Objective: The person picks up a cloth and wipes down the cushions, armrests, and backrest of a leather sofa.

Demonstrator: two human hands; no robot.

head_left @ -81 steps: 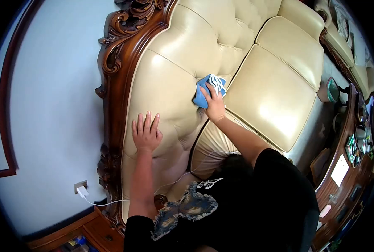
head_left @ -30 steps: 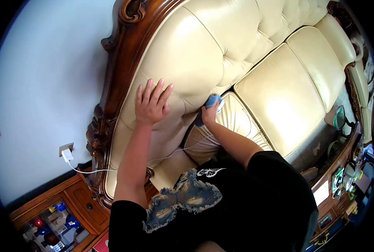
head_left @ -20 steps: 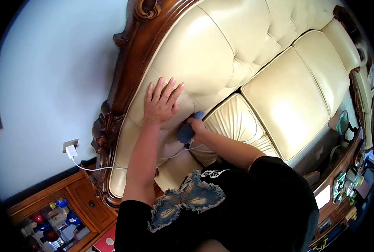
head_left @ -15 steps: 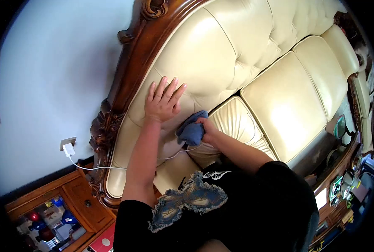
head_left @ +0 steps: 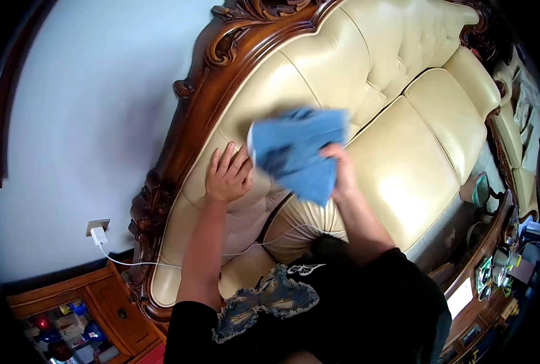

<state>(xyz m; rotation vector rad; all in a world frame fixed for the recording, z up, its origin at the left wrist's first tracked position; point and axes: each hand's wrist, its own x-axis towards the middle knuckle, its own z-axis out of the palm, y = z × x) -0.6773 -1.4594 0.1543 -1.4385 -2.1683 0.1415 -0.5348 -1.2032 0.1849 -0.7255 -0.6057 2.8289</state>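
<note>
A blue cloth [head_left: 300, 151], blurred by motion, hangs partly spread out in front of the cream sofa backrest [head_left: 282, 76]. My right hand [head_left: 339, 173] grips its right edge, fingers closed on the fabric. To the left of the cloth, my left hand [head_left: 227, 176] lies flat on the tufted backrest with its fingers apart. The fingertips of that hand are close to the cloth's left edge; whether they touch cannot be made out.
A carved wooden frame [head_left: 191, 121] borders the backrest. A white cable [head_left: 142, 263] runs from a wall charger [head_left: 100, 235] across the sofa. Wooden cabinet [head_left: 109, 291] at lower left; cluttered table [head_left: 482, 291] at right; seat cushions [head_left: 397, 170] beyond my right hand.
The cloth was bunched in my right hand low by the seat; now it is raised and opened out. My left hand remains on the backrest, slightly lower in view.
</note>
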